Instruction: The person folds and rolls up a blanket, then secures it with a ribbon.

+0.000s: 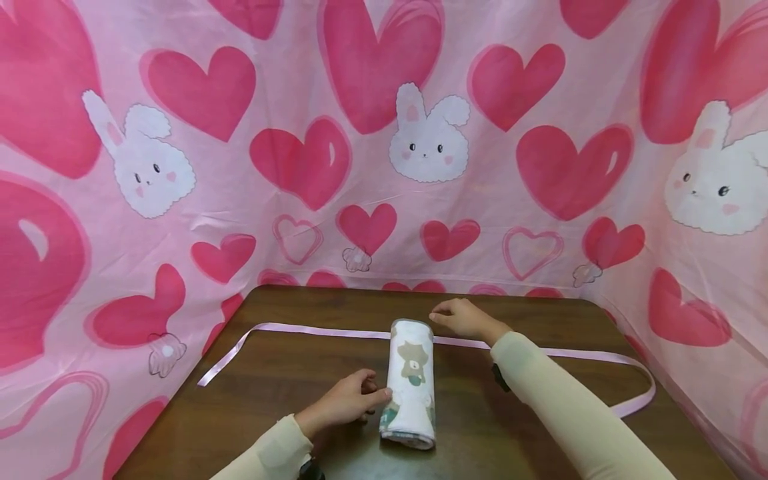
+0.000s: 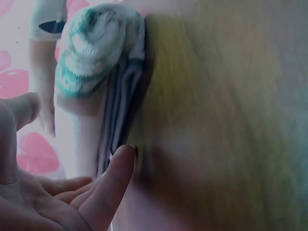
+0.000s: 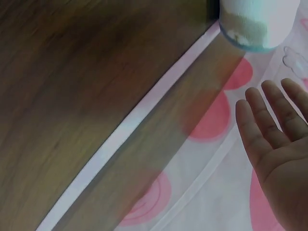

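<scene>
A rolled white towel (image 1: 411, 387) with a brown bear print and green patches lies lengthwise on the table, across a long pink ribbon (image 1: 336, 332). To its left is my left hand (image 1: 347, 401), its fingertips at the roll's side; whether they touch cannot be told. The left wrist view shows the spiral end of the towel (image 2: 91, 53) and the loosely bent fingers of the left hand (image 2: 53, 207). Just right of the far end hovers my right hand (image 1: 467, 319), holding nothing. Its fingers look relaxed in the right wrist view, beside the ribbon (image 3: 125, 127).
The brown wooden table (image 1: 282, 373) is walled at the back and sides by a pink cloth (image 1: 372, 180) printed with hearts and rabbits. The ribbon runs left to a loose end and curves round near the right table edge, passing behind my right sleeve (image 1: 558, 393).
</scene>
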`<action>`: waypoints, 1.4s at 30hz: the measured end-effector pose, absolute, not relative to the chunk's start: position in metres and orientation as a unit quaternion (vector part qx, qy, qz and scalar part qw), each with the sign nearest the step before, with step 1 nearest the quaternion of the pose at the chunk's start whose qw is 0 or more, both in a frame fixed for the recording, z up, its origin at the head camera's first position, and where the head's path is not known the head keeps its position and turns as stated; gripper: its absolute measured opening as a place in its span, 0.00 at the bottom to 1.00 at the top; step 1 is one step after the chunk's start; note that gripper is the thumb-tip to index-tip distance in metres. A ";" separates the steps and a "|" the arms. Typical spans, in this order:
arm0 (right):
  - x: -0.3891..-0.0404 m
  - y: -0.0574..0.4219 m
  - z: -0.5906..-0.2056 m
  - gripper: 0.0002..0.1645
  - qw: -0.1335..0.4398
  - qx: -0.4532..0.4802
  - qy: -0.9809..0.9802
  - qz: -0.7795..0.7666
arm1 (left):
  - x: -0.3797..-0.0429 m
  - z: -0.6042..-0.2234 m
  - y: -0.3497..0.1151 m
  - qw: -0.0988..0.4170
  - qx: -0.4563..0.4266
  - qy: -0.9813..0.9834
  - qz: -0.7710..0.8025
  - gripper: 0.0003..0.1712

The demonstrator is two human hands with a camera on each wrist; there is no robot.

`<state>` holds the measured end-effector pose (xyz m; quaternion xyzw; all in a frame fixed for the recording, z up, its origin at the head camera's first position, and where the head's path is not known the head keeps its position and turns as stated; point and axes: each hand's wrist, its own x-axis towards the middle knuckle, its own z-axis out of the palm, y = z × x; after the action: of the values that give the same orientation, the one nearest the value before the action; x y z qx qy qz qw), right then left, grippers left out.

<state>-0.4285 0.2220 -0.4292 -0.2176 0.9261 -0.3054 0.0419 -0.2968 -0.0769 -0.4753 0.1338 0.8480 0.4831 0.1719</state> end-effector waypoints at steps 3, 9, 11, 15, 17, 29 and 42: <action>-0.430 0.214 -0.433 0.22 0.048 -0.216 0.927 -0.302 | -0.295 -0.475 -0.072 0.169 0.125 0.853 0.477 0.46; -0.430 0.202 -0.436 0.32 0.063 -0.219 0.929 -0.292 | -0.293 -0.479 -0.064 0.174 0.131 0.847 0.485 0.49; -0.429 0.198 -0.437 0.32 0.071 -0.216 0.930 -0.290 | -0.292 -0.479 -0.062 0.170 0.137 0.849 0.480 0.47; -0.429 0.192 -0.440 0.30 0.081 -0.218 0.930 -0.285 | -0.291 -0.480 -0.061 0.169 0.141 0.849 0.481 0.44; -0.430 0.190 -0.442 0.30 0.081 -0.218 0.931 -0.283 | -0.292 -0.480 -0.061 0.173 0.141 0.844 0.488 0.42; -0.432 0.184 -0.459 0.42 0.121 -0.168 0.939 -0.274 | -0.283 -0.480 -0.057 0.194 0.163 0.813 0.525 0.29; -0.437 0.180 -0.470 0.36 0.124 -0.138 0.902 -0.391 | -0.283 -0.484 -0.058 0.192 0.184 0.818 0.510 0.22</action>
<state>-0.4371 0.1800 -0.4696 -0.1378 0.9017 -0.3905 0.1244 -0.2834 -0.0579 -0.4842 0.1837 0.8182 0.5097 0.1922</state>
